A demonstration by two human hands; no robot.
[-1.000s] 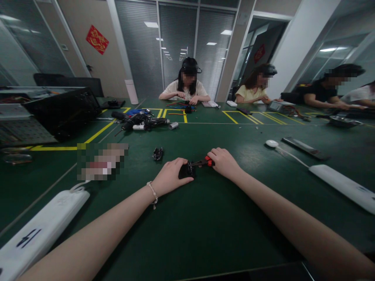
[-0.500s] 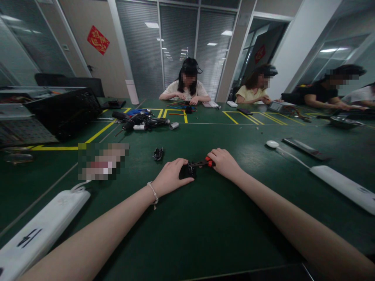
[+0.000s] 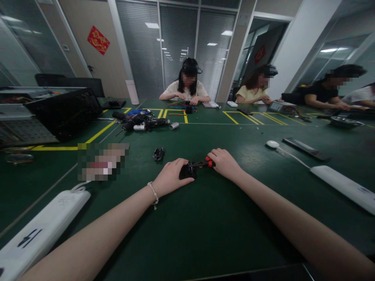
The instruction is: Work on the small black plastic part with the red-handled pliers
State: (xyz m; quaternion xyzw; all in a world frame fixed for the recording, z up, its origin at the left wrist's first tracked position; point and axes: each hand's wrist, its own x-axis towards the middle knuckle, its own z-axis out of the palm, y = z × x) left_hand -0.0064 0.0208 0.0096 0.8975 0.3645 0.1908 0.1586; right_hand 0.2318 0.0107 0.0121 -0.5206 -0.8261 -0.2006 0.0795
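We look down along two bare forearms at a dark green worktop. Near its middle, a small black block rests between the hands. The left hand, with a pale bracelet at the wrist, has its grip closed around the block's left side, the thumb along the near edge and the fingers over the far one. The right hand has its grip closed on the red handles of a pair of pliers, whose dark nose points left to silvery bits on the block's right side. The tips are so small and dim here that we cannot quite tell what they pinch.

Just beyond the left hand lies a second small dark part, apart from everything else. Farther off, left of centre, we see a heap of dark tools and cables, with a short grey cylinder beside it. A white power strip fills the near left, and another lies on the right, near a flat dark bar. A large black computer case stands at far left, and a pale pink bottle stands beyond it. Across from us, a person in a cream top bends over coloured wires; other co-workers sit to the right.
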